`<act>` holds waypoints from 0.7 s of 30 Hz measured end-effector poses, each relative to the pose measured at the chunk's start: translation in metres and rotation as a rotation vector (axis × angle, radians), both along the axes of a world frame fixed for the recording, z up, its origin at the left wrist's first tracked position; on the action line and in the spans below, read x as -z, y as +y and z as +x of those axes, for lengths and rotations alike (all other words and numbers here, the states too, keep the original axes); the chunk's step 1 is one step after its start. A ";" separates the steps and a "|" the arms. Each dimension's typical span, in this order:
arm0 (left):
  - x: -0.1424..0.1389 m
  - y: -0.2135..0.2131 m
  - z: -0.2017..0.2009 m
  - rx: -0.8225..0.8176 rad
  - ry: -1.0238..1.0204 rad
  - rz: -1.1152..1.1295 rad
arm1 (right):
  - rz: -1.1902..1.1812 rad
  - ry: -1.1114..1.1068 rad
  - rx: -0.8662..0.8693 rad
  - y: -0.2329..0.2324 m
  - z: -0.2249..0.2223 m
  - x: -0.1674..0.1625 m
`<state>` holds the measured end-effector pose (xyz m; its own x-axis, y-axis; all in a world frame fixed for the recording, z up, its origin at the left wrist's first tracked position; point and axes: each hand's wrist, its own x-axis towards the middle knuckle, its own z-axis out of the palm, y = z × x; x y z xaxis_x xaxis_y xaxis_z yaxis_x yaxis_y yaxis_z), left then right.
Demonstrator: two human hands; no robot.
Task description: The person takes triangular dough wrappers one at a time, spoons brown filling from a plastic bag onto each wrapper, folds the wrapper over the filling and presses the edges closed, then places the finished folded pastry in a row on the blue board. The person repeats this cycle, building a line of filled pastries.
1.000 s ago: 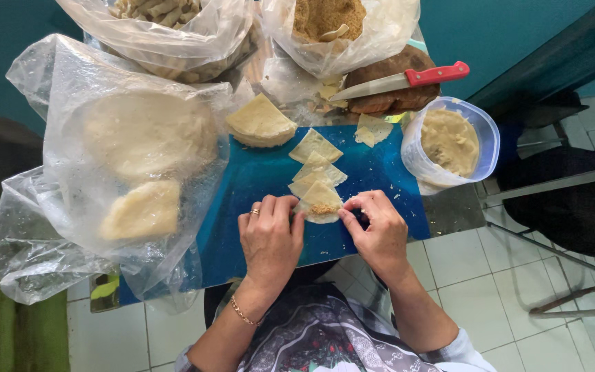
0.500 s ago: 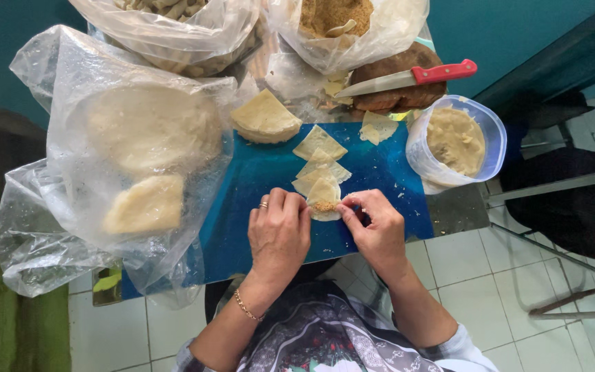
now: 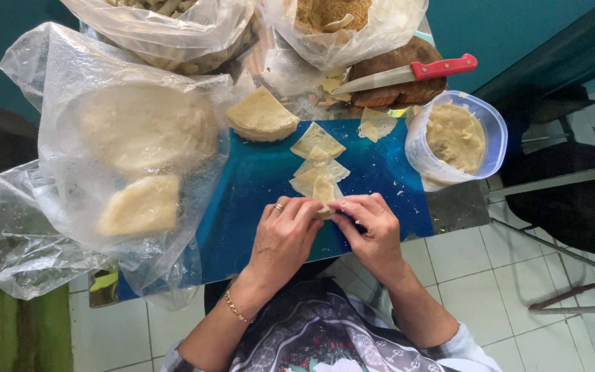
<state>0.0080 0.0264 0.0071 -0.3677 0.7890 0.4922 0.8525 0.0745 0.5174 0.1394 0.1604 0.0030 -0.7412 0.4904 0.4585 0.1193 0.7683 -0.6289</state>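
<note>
Blue worktop (image 3: 256, 200) at centre, strewn with pale crumbs. At 9 o'clock, largest of all, a clear crinkled plastic bag (image 3: 70, 227) draped over the worktop's edge, enclosing a round stack of pale dough sheets (image 3: 146, 124) and a cut wedge-shaped stack (image 3: 139, 205). At 11 o'clock a second clear bag of pale folded pieces (image 3: 166, 27); at 12 o'clock a third clear bag of brownish crumbly filling (image 3: 346, 21). At 2 o'clock a round brown wooden block (image 3: 411, 93) with a red-handled knife (image 3: 408, 71) lying across it. At 3 o'clock a round clear plastic tub of beige paste (image 3: 457, 136), just beside the worktop's edge. Around 12 o'clock on the worktop, an uncovered fan-shaped stack of dough wedges (image 3: 262, 117). Just right of centre, a few loose triangular dough sheets (image 3: 319, 157) overlapping in a short row. At 6 o'clock, left hand (image 3: 285, 238), ringed and braceleted, and right hand (image 3: 372, 231), fingertips curled and pinched together on a small folded dough triangle (image 3: 324, 193) at the near end of that row, its tip poking up between both hands, its lower part hidden under the fingers.
</note>
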 end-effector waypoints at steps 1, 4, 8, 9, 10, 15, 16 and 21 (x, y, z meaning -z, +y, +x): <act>0.000 0.000 -0.001 0.008 0.005 -0.005 | 0.017 0.000 -0.015 0.001 0.000 0.000; 0.003 0.000 -0.005 0.021 0.017 -0.015 | 0.056 -0.004 -0.058 0.001 -0.001 -0.003; 0.008 0.004 -0.007 0.018 0.052 -0.005 | 0.112 -0.045 -0.073 0.003 -0.001 -0.010; 0.009 0.004 -0.007 0.019 0.066 -0.003 | 0.133 -0.063 -0.070 0.004 -0.001 -0.012; 0.010 0.005 -0.007 0.010 0.094 -0.016 | 0.162 -0.068 -0.082 0.004 -0.001 -0.013; 0.009 0.008 -0.007 -0.016 0.111 -0.078 | 0.273 -0.107 -0.161 0.011 -0.006 -0.012; 0.008 0.008 -0.007 -0.015 0.070 -0.072 | 0.255 -0.106 -0.159 0.014 -0.008 -0.011; 0.006 0.008 -0.009 0.038 -0.105 -0.006 | 0.021 -0.123 -0.192 0.035 -0.022 -0.002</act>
